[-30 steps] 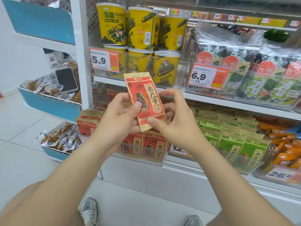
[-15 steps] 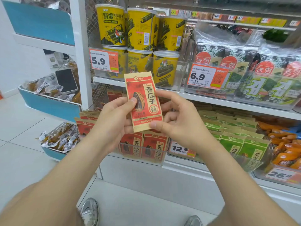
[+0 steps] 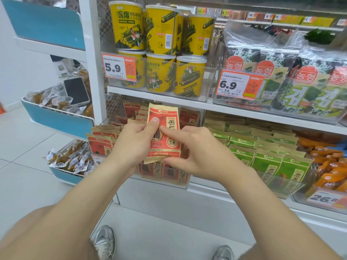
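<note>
A red and tan sunflower-seed packet [image 3: 166,145] stands upright just above the clear shelf bin [image 3: 185,182] that holds more red packets [image 3: 100,145]. My left hand [image 3: 134,145] grips the packet's left edge, thumb pressed on its front. My right hand [image 3: 195,150] pinches its lower right part, forefinger stretched across the front and thumb under the bottom edge. The packet's lower left is hidden behind my left hand.
Green packets [image 3: 266,162] fill the bin to the right, orange snacks [image 3: 330,166] beyond them. Yellow seaweed tubs [image 3: 161,51] and seaweed bags [image 3: 309,83] stand on the shelf above. A phone [image 3: 76,91] lies in a blue side basket [image 3: 56,119] of wrapped snacks.
Both hands have carried the red packet down and away from me, from in front of the upper shelf to just above the bin of red packets.
</note>
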Demonstrator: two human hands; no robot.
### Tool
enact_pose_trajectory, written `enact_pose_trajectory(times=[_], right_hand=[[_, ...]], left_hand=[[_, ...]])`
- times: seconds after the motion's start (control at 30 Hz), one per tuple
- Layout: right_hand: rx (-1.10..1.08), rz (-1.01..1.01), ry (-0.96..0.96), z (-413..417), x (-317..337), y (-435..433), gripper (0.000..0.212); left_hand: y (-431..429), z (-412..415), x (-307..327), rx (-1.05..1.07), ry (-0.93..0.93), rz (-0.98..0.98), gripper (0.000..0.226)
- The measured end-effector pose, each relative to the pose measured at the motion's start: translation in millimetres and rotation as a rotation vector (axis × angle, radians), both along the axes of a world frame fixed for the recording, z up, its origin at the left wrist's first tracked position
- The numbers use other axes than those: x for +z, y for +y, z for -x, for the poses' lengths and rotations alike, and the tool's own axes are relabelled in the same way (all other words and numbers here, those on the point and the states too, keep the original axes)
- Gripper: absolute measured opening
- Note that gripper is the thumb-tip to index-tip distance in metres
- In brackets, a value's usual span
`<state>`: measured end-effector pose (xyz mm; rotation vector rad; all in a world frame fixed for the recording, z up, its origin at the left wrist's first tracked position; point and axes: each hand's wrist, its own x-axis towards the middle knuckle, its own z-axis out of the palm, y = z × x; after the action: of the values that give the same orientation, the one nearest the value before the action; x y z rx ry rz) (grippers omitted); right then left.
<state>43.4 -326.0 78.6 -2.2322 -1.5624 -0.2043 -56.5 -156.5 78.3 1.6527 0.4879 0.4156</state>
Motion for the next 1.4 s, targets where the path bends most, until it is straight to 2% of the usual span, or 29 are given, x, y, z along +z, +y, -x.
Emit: enact_pose_trajectory(times=[0.13,0.27,0.4,0.47,0.57,0.67,0.77,0.83,0.9,0.93,1.03,1.13,1.23,1.3,1.33,1.4], right_hand=[[-0.050,0.082,-0.147,2,-4,5,0.079],[-0.082,0.026,-0.354,7,-4,13,0.071],[-0.096,0.062,-0.390,6,-7,17,0.064],[-0.089,0.054,-0.376,7,-5,15,0.065],[-0.049,0.004,-0.221,6,-3,9,0.067],[-0.076,-0.148,0.025,4,-2,4,0.074],[-0.168,-0.359,0.264,-2,-1,8,0.081],[-0.253,-0.481,0.402,-8,0,8,0.062],[-0.299,-0.579,0.577,-14,3,8,0.026],[-0.313,-0.610,0.640,-15,5,8,0.018],[-0.328,-0.682,0.684,-10,8,8,0.019],[-0.282,-0.661,0.806,-4,12,7,0.019],[-0.177,-0.459,1.013,-2,18,-1,0.021],[-0.119,-0.375,1.051,-3,21,-6,0.026],[-0.124,-0.398,1.004,-4,22,-7,0.026],[-0.196,-0.512,0.699,-11,18,-5,0.021]], left_hand=[[2,2,7,0.042,0.024,-0.008,0.051],[5,1,12,0.127,0.041,0.008,0.055],[3,0,13,0.110,0.051,0.119,0.048],[5,1,14,0.095,0.044,0.112,0.050],[14,5,13,0.094,0.051,-0.149,0.056],[21,9,11,0.003,0.031,-0.451,0.055],[18,9,11,-0.198,0.011,-0.436,0.051],[13,10,12,-0.250,-0.003,-0.454,0.048],[11,8,9,-0.150,-0.043,-0.511,0.057],[11,6,7,-0.065,-0.066,-0.524,0.065],[15,1,4,0.165,-0.123,-0.496,0.079],[18,-5,1,0.232,-0.156,-0.483,0.077],[22,-9,-2,0.219,-0.161,-0.543,0.075],[26,-14,-4,0.228,-0.169,-0.616,0.075],[29,-18,-5,0.239,-0.164,-0.654,0.076],[37,-25,-6,0.249,-0.148,-0.722,0.068]])
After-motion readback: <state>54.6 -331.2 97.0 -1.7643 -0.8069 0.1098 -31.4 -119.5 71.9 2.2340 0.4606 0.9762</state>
